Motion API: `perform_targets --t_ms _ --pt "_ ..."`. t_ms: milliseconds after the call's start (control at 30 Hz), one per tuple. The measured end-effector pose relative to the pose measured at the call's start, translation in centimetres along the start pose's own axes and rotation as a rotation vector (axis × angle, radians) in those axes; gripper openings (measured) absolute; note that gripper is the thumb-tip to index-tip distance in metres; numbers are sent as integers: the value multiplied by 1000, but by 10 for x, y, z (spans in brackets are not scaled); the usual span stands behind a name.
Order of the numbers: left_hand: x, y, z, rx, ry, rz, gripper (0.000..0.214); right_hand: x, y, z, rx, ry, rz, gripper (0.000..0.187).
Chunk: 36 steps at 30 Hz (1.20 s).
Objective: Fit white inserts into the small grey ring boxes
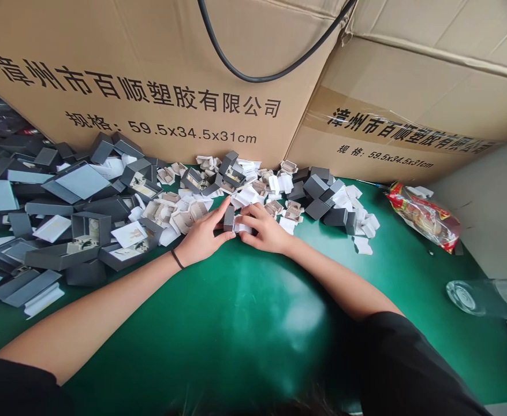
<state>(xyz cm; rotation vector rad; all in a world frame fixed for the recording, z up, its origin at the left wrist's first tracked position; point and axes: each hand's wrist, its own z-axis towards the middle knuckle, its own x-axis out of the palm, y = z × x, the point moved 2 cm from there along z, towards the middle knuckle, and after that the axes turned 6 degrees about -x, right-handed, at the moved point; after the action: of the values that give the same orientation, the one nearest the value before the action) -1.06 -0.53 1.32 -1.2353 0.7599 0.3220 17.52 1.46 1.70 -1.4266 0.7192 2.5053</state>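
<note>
My left hand grips a small dark grey box between thumb and fingers, near the middle of the table. Close against it on the right, my right hand has its fingers bent around a white folded insert that touches the box. The fingers partly hide both pieces, so I cannot tell whether the insert sits inside the box. Just beyond my hands lie loose white and beige folded card inserts, with several open grey boxes among them.
Many dark grey boxes are heaped at the left. A smaller heap of boxes lies right of centre. Large cartons wall off the back, under a hanging black cable. A red snack packet and a clear bottle are at right.
</note>
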Motion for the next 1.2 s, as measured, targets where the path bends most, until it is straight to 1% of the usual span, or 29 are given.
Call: perform_targets --t_ms 167,333,467,567,700,800,1033,1133,1200 --pt "-1 -3 0 27 4 29 77 -4 2 4 -33 54 -32 18" --pt "-1 -6 1 10 32 40 78 -4 2 7 -57 102 -72 17" --pt "-1 -7 2 5 34 34 78 -2 2 7 -94 131 -172 17" --pt "-1 -4 3 -5 39 12 78 -1 3 6 -128 127 -270 20" --pt "-2 1 4 -32 83 -21 79 0 6 4 -215 143 -339 26" --pt "-3 1 4 -45 114 -25 80 1 7 5 -233 145 -321 27" --pt "-3 -4 4 -5 115 -1 78 9 3 7 -169 125 -176 17" --pt "-3 -4 4 -3 111 -3 77 13 2 5 -162 125 -166 16" --pt "-4 -5 4 -1 116 11 76 14 1 3 -184 102 -174 17"
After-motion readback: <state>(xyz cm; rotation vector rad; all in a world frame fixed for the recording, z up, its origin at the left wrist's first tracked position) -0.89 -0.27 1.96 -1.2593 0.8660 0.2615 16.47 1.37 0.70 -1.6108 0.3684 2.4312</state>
